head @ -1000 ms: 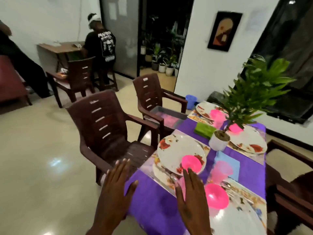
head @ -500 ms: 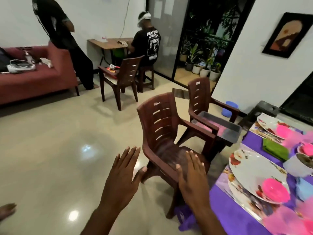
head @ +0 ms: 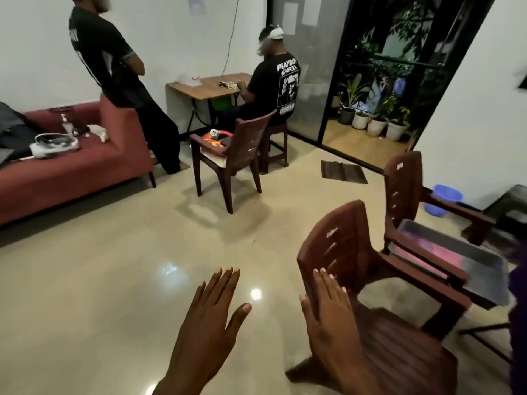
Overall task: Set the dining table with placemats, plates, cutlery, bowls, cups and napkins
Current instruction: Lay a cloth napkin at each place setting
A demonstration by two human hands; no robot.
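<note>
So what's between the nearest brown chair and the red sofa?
In the head view, only bare glossy floor lies between the nearest brown chair and the red sofa.

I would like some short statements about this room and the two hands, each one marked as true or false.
1. Both hands hold nothing. True: the left hand and the right hand are spread open with straight fingers.
2. A grey tray lies on the seat of the further brown chair. True.
3. The seated person faces the camera. False: their back is turned, facing the small wooden desk.
4. The sofa is blue. False: it is dark red.
5. The blue bucket stands on the desk. False: it stands on the floor by the white wall.
</note>
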